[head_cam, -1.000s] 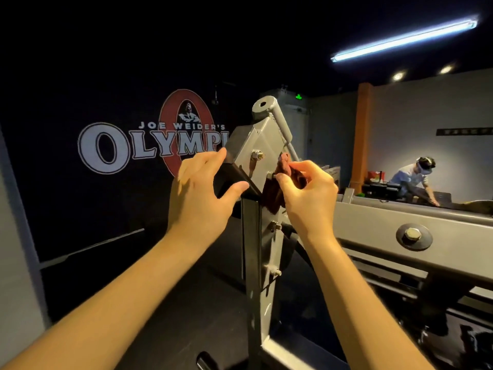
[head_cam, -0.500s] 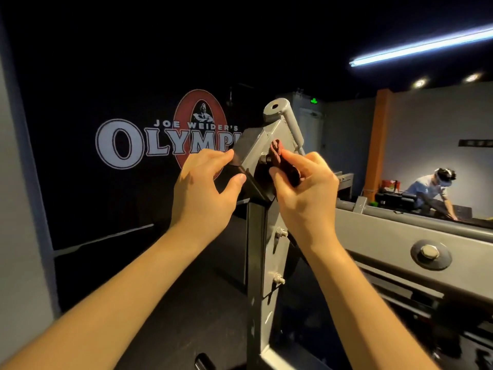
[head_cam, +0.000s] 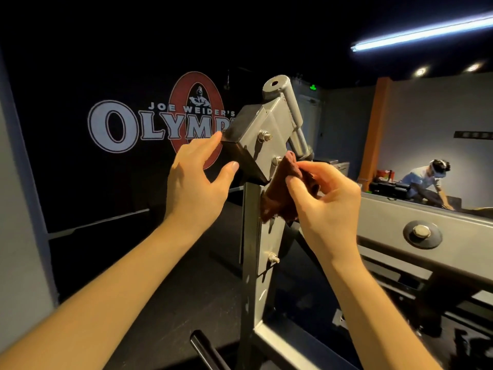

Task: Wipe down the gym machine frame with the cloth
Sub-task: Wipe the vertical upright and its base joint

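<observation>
Gym machine frame [head_cam: 256, 263] stands as a grey upright mid-view. Left of that upright, the left hand [head_cam: 197, 180] has an open, wide grip, its forefinger tip and thumb just touching the dark end of the angled bracket [head_cam: 252, 129] on top. Right of the upright, the right hand [head_cam: 326, 209] pinches the reddish-brown cloth [head_cam: 278, 198] in its grip, bunched against the frame's bolted plate.

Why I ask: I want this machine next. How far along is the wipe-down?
Done: no wiped part can be told apart. In hand: the right hand pinches the cloth against the bracket beside a bolt, while the left hand rests on the bracket's edge. Left, probably: the lower post and the long beam to the right, which the cloth is not touching.
</observation>
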Demonstrator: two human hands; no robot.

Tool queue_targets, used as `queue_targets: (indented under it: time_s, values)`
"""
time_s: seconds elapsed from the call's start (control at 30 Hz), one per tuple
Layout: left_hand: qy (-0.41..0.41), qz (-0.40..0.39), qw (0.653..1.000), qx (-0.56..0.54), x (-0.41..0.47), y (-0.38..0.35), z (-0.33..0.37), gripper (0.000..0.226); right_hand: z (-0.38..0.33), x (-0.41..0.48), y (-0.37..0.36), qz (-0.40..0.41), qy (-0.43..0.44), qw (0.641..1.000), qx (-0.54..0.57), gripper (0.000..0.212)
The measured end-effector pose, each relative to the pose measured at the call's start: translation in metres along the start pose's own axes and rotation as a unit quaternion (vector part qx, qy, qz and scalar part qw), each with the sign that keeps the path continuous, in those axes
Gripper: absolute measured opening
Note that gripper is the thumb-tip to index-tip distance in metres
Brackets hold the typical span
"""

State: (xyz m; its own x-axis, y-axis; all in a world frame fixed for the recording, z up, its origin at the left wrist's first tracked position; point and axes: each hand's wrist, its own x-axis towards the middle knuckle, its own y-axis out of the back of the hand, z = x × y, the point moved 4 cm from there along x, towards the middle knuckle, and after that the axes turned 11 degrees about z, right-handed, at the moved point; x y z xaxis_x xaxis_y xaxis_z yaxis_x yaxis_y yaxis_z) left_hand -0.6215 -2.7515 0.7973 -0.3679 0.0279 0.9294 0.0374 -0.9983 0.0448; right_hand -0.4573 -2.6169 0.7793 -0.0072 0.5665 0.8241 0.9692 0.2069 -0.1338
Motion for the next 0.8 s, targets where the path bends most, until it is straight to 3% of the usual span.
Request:
queue_targets:
  time_s: [0.07, 0.2, 0.43, 0.53, 0.7, 0.8]
  values:
    - [0.034, -0.027, 0.999, 0.008, -0.018, -0.002, -0.011, 0.049, 0.015, -0.002, 0.0, 0.033, -0.012, 0.999, -0.038, 0.03]
    - [0.117, -0.096, 0.987, 0.047, -0.046, -0.013, -0.028, 0.049, 0.036, -0.02, -0.022, 0.014, -0.012, 0.99, -0.141, 0.036]
    - [0.107, -0.132, 0.985, 0.024, -0.052, -0.021, -0.025, 0.049, 0.056, 0.017, -0.016, -0.07, 0.007, 0.942, -0.327, 0.024]
    - [0.122, -0.139, 0.982, 0.024, -0.053, -0.028, -0.028, 0.051, 0.056, 0.015, -0.023, -0.067, -0.002, 0.944, -0.322, 0.027]
    - [0.152, -0.14, 0.978, -0.001, -0.06, -0.037, -0.03, 0.046, 0.072, -0.038, -0.009, -0.187, -0.086, 0.931, -0.3, 0.024]
    - [0.175, -0.156, 0.972, -0.025, -0.065, -0.042, -0.028, 0.041, 0.07, -0.032, 0.012, -0.145, -0.079, 0.952, -0.259, 0.027]
